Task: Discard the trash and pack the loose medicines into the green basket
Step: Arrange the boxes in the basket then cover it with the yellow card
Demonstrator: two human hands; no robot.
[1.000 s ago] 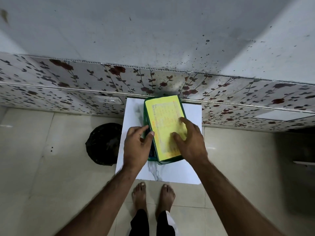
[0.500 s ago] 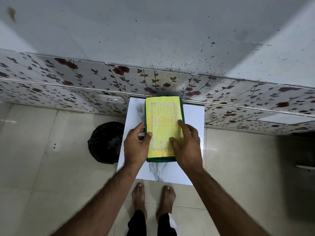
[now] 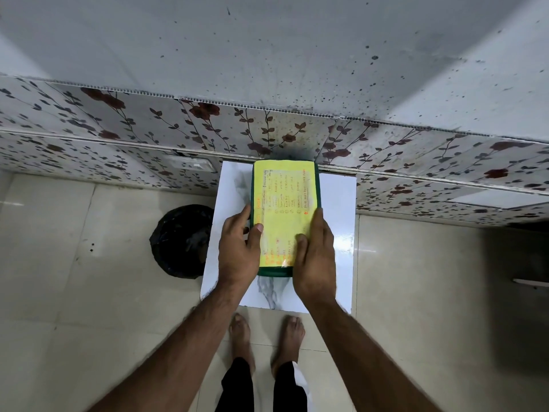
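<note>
The green basket [image 3: 274, 272] stands lengthwise on a small white marble-patterned table [image 3: 335, 209], its far end near the wall. A yellow sheet with handwriting [image 3: 283, 200] covers its top, so its contents are hidden. My left hand [image 3: 239, 251] grips the basket's left side with the thumb on the sheet. My right hand [image 3: 315, 257] holds the right side, thumb and fingers pressing on the sheet.
A black bin lined with a dark bag [image 3: 179, 242] sits on the floor just left of the table. A floral-tiled wall [image 3: 208, 126] rises right behind the table. My bare feet [image 3: 267, 331] stand at the table's near edge on beige floor tiles.
The basket has turned from a slant to straight, square with the table, and sits closer to the wall. Both hands have shifted to its sides near the front end.
</note>
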